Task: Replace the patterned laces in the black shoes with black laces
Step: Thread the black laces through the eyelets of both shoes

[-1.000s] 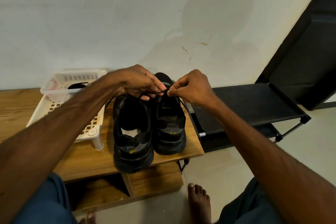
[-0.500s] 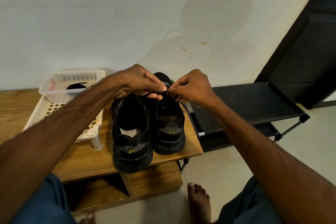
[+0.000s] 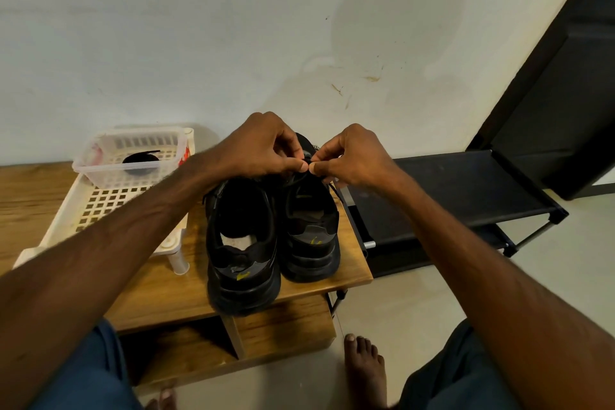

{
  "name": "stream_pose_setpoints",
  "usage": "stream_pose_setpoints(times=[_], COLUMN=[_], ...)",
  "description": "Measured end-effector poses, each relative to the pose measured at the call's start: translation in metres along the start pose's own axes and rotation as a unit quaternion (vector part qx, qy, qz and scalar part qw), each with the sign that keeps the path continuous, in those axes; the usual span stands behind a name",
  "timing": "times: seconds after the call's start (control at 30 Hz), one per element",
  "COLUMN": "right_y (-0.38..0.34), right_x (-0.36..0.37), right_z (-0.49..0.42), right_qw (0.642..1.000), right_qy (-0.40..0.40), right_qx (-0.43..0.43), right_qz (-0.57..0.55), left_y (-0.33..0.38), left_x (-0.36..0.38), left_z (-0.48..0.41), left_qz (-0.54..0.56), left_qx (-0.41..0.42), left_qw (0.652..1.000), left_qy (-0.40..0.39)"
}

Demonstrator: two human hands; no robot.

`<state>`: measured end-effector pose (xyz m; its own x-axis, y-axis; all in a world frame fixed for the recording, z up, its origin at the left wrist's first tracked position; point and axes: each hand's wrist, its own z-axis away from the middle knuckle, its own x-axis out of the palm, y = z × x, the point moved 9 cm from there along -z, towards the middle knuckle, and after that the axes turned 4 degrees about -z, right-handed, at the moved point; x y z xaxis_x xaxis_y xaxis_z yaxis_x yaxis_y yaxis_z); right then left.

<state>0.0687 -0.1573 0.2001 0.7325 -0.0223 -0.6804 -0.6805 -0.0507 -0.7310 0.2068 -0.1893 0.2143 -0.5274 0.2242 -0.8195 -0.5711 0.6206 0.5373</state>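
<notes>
shoes (image 3: 239, 243) side by side at desk (image 3: 159, 289) right-front corner, heels at near edge, basket (image 3: 100, 206) just left | toes toward wall, long axis running away from person | fingers of left hand (image 3: 263, 146) and right hand (image 3: 352, 156) pinch black lace (image 3: 294, 179) over right-side shoe

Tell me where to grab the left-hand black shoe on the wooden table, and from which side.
Take the left-hand black shoe by its heel collar, coming from the near side and above. Its heel faces the person at the wooden table's front edge and its mouth gapes upward, so fingers should hook inside the rim. The left hand covers its toe end.
</notes>
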Motion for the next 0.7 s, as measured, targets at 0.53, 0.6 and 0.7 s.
stream_pose_setpoints(times=[0.53,0.6,0.7], right_y=[-0.001,-0.001,-0.001], right_x=[-0.002,-0.002,-0.002], right_z=[0.001,0.002,0.004], right_qw=[1.0,1.0,1.0], right_qy=[0.01,0.008,0.012], right_qx=[-0.011,-0.012,-0.013], right_qz=[0.02,0.013,0.011], left_y=[0.018,0.02,0.02], left_x=[0.01,0.01,0.005], left_z=[0.003,0.004,0.007], left_qz=[-0.067,-0.082,-0.064], left_qx=[0.096,0.119,0.143], left_qw=[0.99,0.988,0.987], left_qy=[0.079,0.059,0.046])
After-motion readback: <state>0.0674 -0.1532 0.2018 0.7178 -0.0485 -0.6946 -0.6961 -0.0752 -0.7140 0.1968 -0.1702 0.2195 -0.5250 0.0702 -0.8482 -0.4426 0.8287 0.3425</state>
